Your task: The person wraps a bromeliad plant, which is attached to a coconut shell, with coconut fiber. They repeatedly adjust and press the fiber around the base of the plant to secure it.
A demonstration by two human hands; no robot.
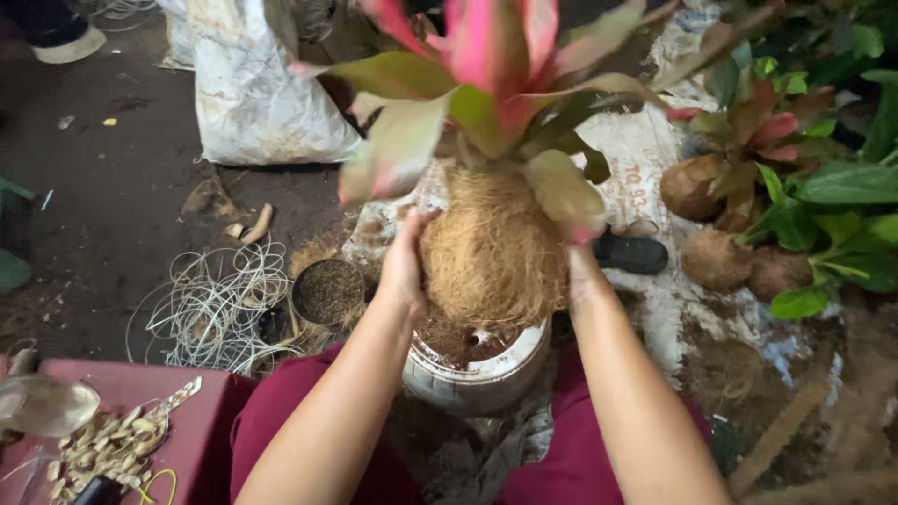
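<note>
pink-green plant (486, 65), brown (fibrous) coir ball (493, 252)

A plant nursery's potting spot on bare dirt ground. Finished fibre-wrapped plants (748, 187) crowd the right of the frame. Sacks (253, 84) stand upper left, wire coils (220, 304) lie lower left.

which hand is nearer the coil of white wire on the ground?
Left. The left hand presses the near side of the fibre ball, next to the wire coil. The right hand holds the ball's far side, away from the coil.

Fibre ball (493, 248) between both hands (404, 266) — above the pot (477, 374); wire coil (220, 304) lies left.
</note>
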